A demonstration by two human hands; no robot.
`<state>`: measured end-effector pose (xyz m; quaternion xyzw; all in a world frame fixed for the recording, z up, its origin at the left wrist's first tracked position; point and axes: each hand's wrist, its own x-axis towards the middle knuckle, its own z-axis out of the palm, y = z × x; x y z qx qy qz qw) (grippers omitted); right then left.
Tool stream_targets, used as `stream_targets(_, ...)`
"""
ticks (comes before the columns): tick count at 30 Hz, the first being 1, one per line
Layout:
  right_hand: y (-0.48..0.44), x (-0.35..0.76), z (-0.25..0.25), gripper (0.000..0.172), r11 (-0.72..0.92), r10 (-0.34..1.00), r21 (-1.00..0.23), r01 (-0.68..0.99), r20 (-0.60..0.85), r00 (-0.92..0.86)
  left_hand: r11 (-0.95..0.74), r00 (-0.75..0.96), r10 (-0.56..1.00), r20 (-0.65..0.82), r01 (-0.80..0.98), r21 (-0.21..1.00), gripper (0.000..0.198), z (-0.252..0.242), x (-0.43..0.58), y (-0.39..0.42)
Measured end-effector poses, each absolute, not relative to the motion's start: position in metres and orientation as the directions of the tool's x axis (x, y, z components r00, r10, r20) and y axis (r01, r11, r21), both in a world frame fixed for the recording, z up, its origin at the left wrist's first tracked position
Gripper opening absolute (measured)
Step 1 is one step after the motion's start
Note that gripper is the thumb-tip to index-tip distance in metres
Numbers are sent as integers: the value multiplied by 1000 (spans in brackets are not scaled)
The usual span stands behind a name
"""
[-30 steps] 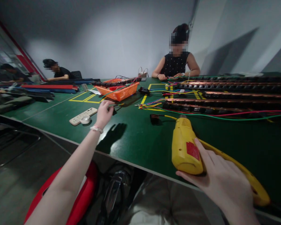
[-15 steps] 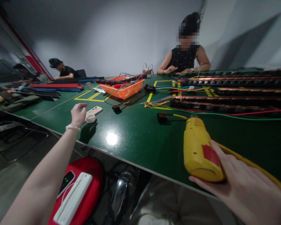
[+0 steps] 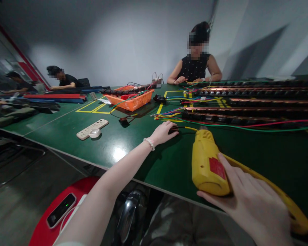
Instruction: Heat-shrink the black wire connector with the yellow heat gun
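Observation:
My right hand (image 3: 248,201) grips the rear of a yellow power screwdriver (image 3: 206,164) that lies on the green table (image 3: 133,143) near its front edge. My left hand (image 3: 164,132) reaches across the table and rests on a small black connector (image 3: 173,129) with a yellow wire, just left of the tool's nose. Its fingers curl over the part. A bead bracelet sits on my left wrist.
A white remote (image 3: 91,128) lies to the left, with an orange basket (image 3: 130,97) of parts behind it. Long black and copper rails (image 3: 246,102) with coloured wires fill the right. One person sits opposite (image 3: 195,66), others at the far left. A red stool (image 3: 59,215) stands below.
My left hand has swung from near the white remote rightward to the black connector by the tool's nose. The right hand has stayed on the yellow tool.

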<state>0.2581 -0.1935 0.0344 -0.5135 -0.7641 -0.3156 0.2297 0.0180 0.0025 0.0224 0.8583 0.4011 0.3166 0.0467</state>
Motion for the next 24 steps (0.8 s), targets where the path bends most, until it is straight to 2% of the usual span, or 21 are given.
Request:
stream_targets(3,-194,256,33,87,265,636,249,931,681,-363,-682,485,719,497,628,374,37,16,15,10)
stream_targets(8,-195,243,32,92,278,611,243,929,702,-366,-638,452,753,478,681,360,37,16,11,12)
stream_targets(17,-199,203,27,98,426,671,84,901,638,-377,-681,476,720,506,625,381,35,12,13,16)
stream_targets(24,-197,201,23,101,467,683,20,884,626,-376,-689,470,712,521,610,392,36,7,9,20)
